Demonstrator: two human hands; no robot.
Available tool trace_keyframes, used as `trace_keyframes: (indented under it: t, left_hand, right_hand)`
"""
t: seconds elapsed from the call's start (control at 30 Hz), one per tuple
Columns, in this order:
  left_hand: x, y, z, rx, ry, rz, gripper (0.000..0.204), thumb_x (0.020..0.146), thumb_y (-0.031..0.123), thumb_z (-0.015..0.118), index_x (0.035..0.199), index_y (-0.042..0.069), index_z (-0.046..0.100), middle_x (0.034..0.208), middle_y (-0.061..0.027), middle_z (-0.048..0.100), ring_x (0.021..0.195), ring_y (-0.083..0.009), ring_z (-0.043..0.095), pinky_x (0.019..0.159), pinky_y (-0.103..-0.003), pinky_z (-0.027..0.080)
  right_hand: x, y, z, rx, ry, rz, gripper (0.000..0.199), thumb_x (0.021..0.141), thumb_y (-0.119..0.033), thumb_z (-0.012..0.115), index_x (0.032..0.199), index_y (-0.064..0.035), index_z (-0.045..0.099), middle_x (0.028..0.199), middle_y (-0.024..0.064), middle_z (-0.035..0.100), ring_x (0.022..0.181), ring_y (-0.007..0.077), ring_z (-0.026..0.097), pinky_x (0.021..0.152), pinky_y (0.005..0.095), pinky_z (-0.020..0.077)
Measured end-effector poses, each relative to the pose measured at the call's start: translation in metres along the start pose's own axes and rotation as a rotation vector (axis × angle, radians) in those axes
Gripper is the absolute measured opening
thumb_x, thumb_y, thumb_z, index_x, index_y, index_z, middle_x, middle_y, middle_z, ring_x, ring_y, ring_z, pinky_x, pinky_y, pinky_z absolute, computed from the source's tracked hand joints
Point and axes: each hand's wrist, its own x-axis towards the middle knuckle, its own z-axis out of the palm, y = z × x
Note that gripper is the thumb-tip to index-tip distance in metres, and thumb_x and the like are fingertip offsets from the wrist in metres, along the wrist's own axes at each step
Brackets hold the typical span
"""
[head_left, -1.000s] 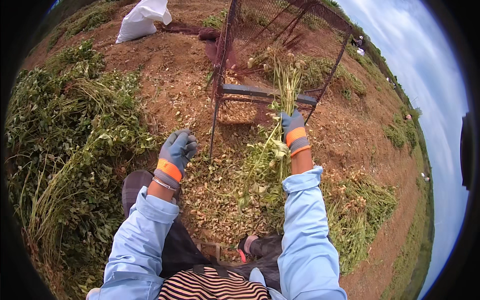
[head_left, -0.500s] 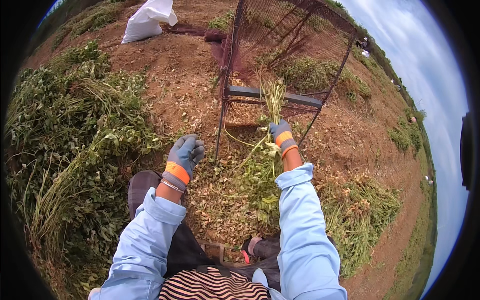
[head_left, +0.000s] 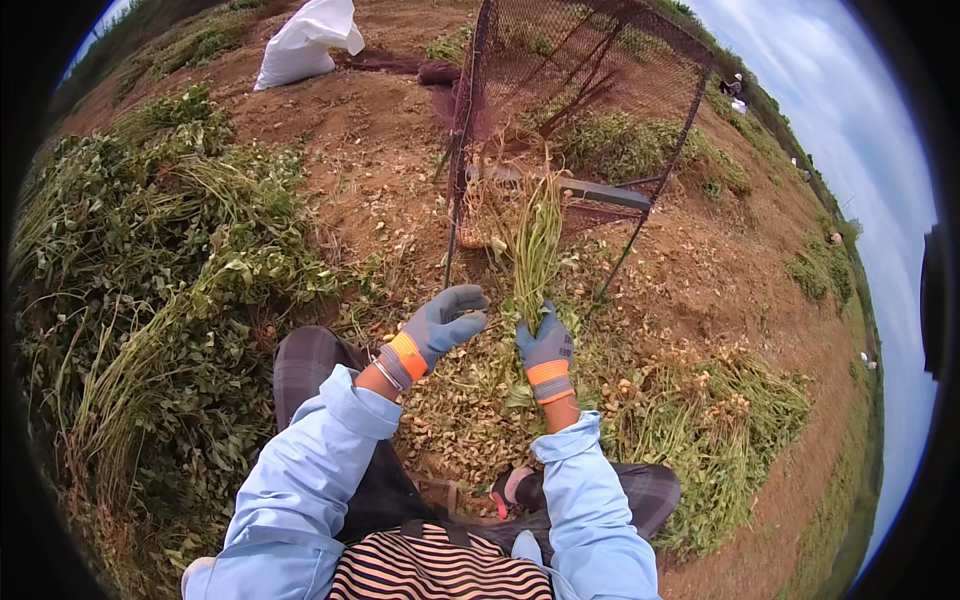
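- Across the whole scene spreads a field of bare reddish-brown soil (head_left: 330, 130), curving up toward the horizon under a cloudy sky.
- On the person's left lies a large heap of uprooted green plants (head_left: 150, 300), stems and leaves tangled, reaching from the far ground down to beside the left knee.
- Ahead stands a dark metal frame with wire mesh (head_left: 590, 70), tilted, its front post planted in the soil just beyond the hands; a flat crossbar (head_left: 600, 190) runs across its lower part.
- To the right lies a smaller pile of pulled plants with pale pods (head_left: 720, 410) among the stems.
- Far off at the upper left sits a white sack (head_left: 305, 40) on the ground.
- Between the knees and the frame the ground is strewn with loose leaves and pods (head_left: 470, 400).
- The right hand (head_left: 546, 352), in a grey glove with an orange cuff, is clenched around the base of a bunch of green stalks (head_left: 535, 240), which rises upright from the fist toward the crossbar, its top against the mesh.
- The left hand (head_left: 443, 322), gloved alike, is released, fingers loosely spread, hovering just left of the bunch and not touching it.
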Motion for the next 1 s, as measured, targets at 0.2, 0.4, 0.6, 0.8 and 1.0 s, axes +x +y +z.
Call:
trace_keyframes:
  t: [0.2, 0.4, 0.6, 0.8, 1.0]
  left_hand:
    - [-0.008, -0.015, 0.018, 0.014, 0.097, 0.016, 0.060, 0.069, 0.025, 0.072, 0.117, 0.002, 0.045, 0.105, -0.0073, 0.056, 0.094, -0.0164, 0.053, 0.082, -0.031, 0.044]
    - [-0.011, -0.032, 0.001, -0.166, 0.085, 0.061, 0.033, 0.074, 0.015, 0.066, 0.103, 0.003, 0.056, 0.099, -0.0042, 0.058, 0.093, -0.0148, 0.054, 0.082, -0.031, 0.043]
    - [-0.017, -0.032, -0.006, -0.366, 0.083, 0.053, 0.034, 0.072, 0.010, 0.065, 0.104, 0.004, 0.055, 0.100, -0.0043, 0.058, 0.095, -0.0175, 0.055, 0.086, -0.033, 0.042]
    - [-0.019, -0.037, -0.011, -0.335, -0.054, 0.081, 0.046, 0.072, 0.014, 0.067, 0.113, 0.006, 0.048, 0.102, -0.0056, 0.058, 0.097, -0.0186, 0.054, 0.088, -0.034, 0.041]
    - [-0.037, -0.068, -0.014, -0.330, -0.235, -0.035, 0.072, 0.068, 0.026, 0.074, 0.126, 0.007, 0.037, 0.114, -0.0056, 0.051, 0.102, -0.0170, 0.050, 0.085, -0.030, 0.041]
  right_hand:
    - [-0.044, -0.035, 0.010, -0.346, 0.188, -0.390, 0.038, 0.072, -0.021, 0.060, 0.105, -0.0062, 0.049, 0.071, 0.0085, 0.054, 0.063, 0.0248, 0.055, 0.055, 0.0358, 0.0434]
    - [-0.058, -0.059, 0.013, -0.485, 0.293, -0.478, 0.027, 0.078, -0.012, 0.049, 0.103, -0.0031, 0.049, 0.068, 0.0023, 0.046, 0.063, 0.0173, 0.051, 0.057, 0.0293, 0.0383]
    - [-0.067, -0.071, -0.007, -0.241, 0.035, -0.449, 0.051, 0.072, -0.020, 0.060, 0.115, -0.0001, 0.044, 0.094, 0.0136, 0.052, 0.085, 0.0272, 0.052, 0.076, 0.0372, 0.0404]
    - [-0.016, -0.063, -0.045, 0.539, 0.060, -0.257, 0.037, 0.080, -0.017, 0.055, 0.112, 0.0003, 0.049, 0.096, 0.0126, 0.055, 0.083, 0.0217, 0.053, 0.079, 0.0292, 0.0413]
    - [0.032, -0.093, -0.031, 1.071, -0.493, -0.087, 0.028, 0.085, -0.015, 0.053, 0.108, 0.0005, 0.053, 0.088, -0.0015, 0.055, 0.077, 0.0058, 0.046, 0.067, 0.0205, 0.0392]
